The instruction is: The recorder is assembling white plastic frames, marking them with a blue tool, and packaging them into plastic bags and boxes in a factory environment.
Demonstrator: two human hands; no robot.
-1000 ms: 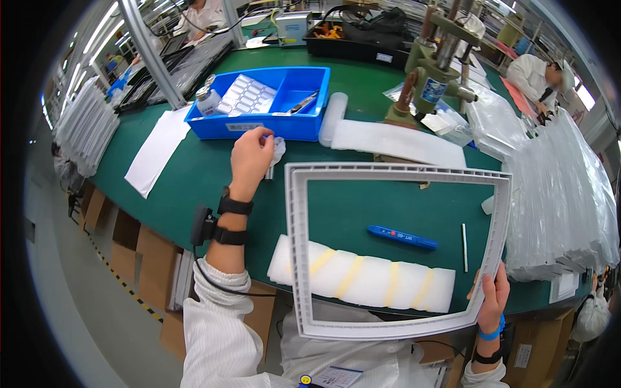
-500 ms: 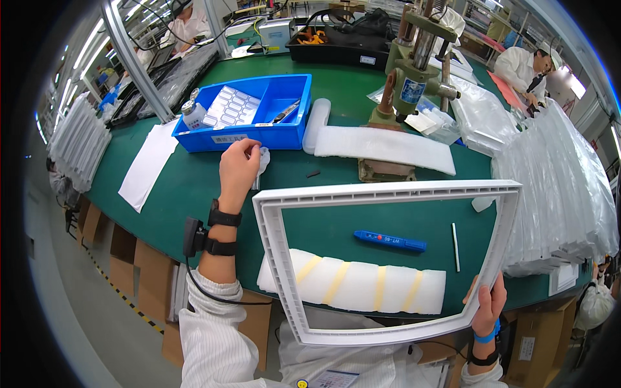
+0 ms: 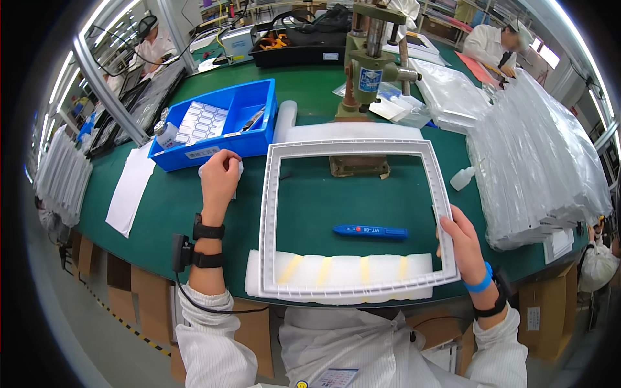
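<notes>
A white rectangular plastic frame (image 3: 349,148), with a ribbed channel round its face, is held up over the table. My right hand (image 3: 460,234) grips its right side, fingers wrapped round the bar. Just in front of the blue bin (image 3: 253,141), my left hand (image 3: 220,184) is closed, thumb against fingers. A small whitish, crumpled-looking thing (image 3: 240,167) shows beside its fingertips; what they pinch is mostly hidden. Through the frame's opening I see a blue pen-shaped tool (image 3: 381,232) and a white foam pad (image 3: 343,268) with yellow tape strips, partly behind the lower bar.
A green bench press (image 3: 370,77) stands behind a white foam strip (image 3: 349,132). Plastic-wrapped parts (image 3: 537,161) are stacked at the right, with a small white bottle (image 3: 462,178) beside them. White paper (image 3: 131,191) lies at the left. Two people sit across the benches.
The frame has turned to face me more squarely and now sits higher in view, in front of the press base. My right hand rose with it. My left hand stays near the bin.
</notes>
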